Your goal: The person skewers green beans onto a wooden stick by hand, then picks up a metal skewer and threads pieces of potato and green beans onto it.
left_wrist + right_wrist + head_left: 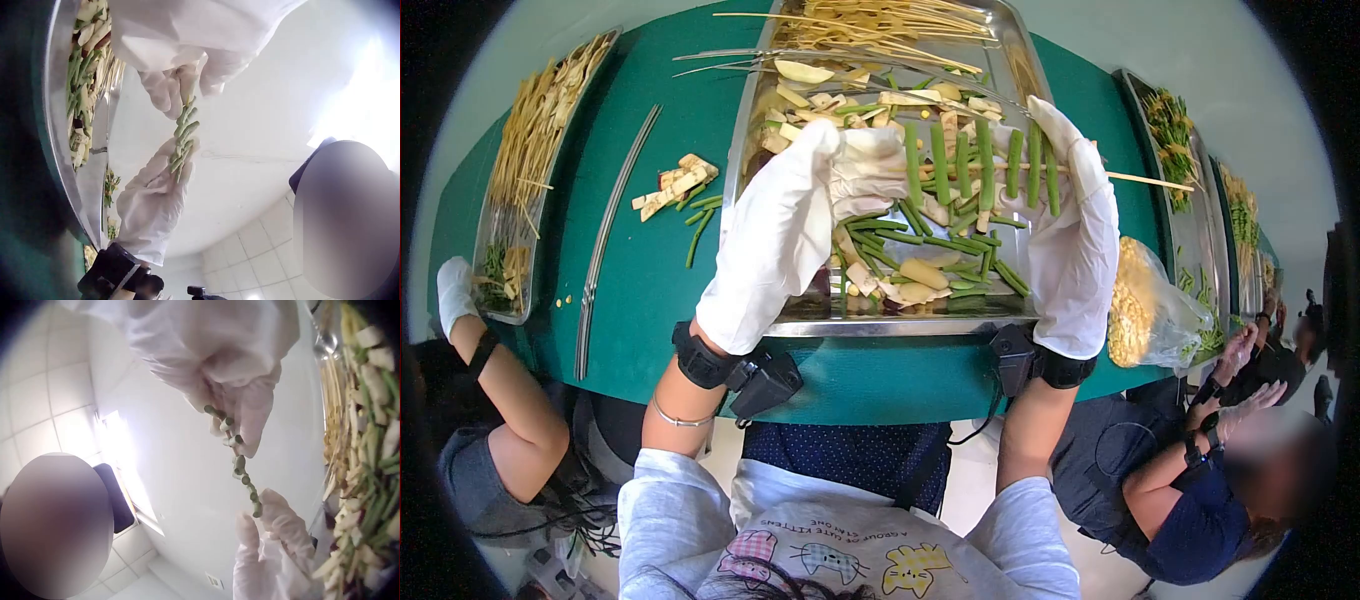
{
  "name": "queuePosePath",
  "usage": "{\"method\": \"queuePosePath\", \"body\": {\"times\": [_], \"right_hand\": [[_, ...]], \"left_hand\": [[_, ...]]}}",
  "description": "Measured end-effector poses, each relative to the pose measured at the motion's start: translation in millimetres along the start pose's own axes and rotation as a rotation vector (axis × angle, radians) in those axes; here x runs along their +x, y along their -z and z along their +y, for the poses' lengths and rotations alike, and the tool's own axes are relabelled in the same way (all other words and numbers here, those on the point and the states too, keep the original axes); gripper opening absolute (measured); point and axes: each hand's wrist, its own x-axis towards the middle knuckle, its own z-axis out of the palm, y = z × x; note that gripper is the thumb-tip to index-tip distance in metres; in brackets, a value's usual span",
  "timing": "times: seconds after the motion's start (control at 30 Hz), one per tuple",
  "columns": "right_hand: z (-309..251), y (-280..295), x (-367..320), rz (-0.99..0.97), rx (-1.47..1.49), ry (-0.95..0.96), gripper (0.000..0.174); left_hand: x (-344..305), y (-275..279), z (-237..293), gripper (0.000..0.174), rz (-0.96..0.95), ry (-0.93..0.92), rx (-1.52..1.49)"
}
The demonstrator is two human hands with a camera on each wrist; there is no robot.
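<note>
Both gloved hands are raised over the metal tray, with a wooden skewer held level between them. The left hand has its fingers pinched on the skewer's left end; the right hand grasps it at the right end of the row, the stick's tip projecting to the right. Seven threaded bean pieces stand side by side, crosswise to the stick. In the tray below lie loose green beans among pale cut vegetables; bundled wooden sticks occupy the far end. On the green bench, metal rods and a small heap of pale pieces lie to the left; a plastic bag stands near the tray's right side.
</note>
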Motion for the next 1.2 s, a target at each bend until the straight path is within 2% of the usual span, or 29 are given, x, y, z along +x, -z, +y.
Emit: {"method": "queuePosePath", "body": {"times": [0.07, 0.13, 0.23, 0.37, 0.5, 0.6, 0.67, 0.8, 0.9, 1.0, 1.1, 1.2], "right_hand": [[-3, -4, -2, 0.024, 0.035, -0.022, 0.042], [-4, -3, -3, -0.051, 0.064, -0.033, 0.043], [-3, -2, -5, -0.106, 0.069, -0.041, 0.046], [-1, -5, -4, -0.087, 0.041, -0.009, 0.048], [-1, -6, -2, -0.050, 0.055, -0.005, 0.043], [-3, -3, 0, -0.090, -0.057, -0.018, 0.037], [1, 3, 5, -0.090, -0.113, -0.100, 0.036], [-6, -9, -4, -0.110, 0.013, -0.211, 0.045], [-4, -5, -1, -0.166, -0.045, -0.247, 0.051], [-8, -9, -4, -0.131, -0.003, -0.237, 0.052], [0, 1, 0, -0.262, -0.132, -0.277, 0.055], [-6, -6, -5, -0.391, -0.097, -0.380, 0.057]], "left_hand": [[1, -4, 3, 0.044, -0.012, 0.045, 0.011], [1, -7, 3, 0.051, -0.053, 0.055, 0.016], [-1, -23, 6, 0.050, 0.092, 0.121, 0.218], [-10, -21, 3, 0.045, 0.025, 0.139, 0.346], [-10, -14, 5, 0.038, 0.036, 0.114, 0.336], [-9, -14, 4, 0.035, 0.076, 0.085, 0.302], [-8, -10, 4, 0.033, 0.085, 0.068, 0.283], [-10, -15, 5, 0.033, 0.088, 0.058, 0.342], [-10, -17, 4, 0.033, 0.098, 0.078, 0.355], [-8, -15, 5, 0.033, 0.087, 0.108, 0.351], [-10, -17, 5, 0.032, 0.053, 0.157, 0.428], [-10, -18, 4, 0.030, -0.027, 0.214, 0.498]]}}
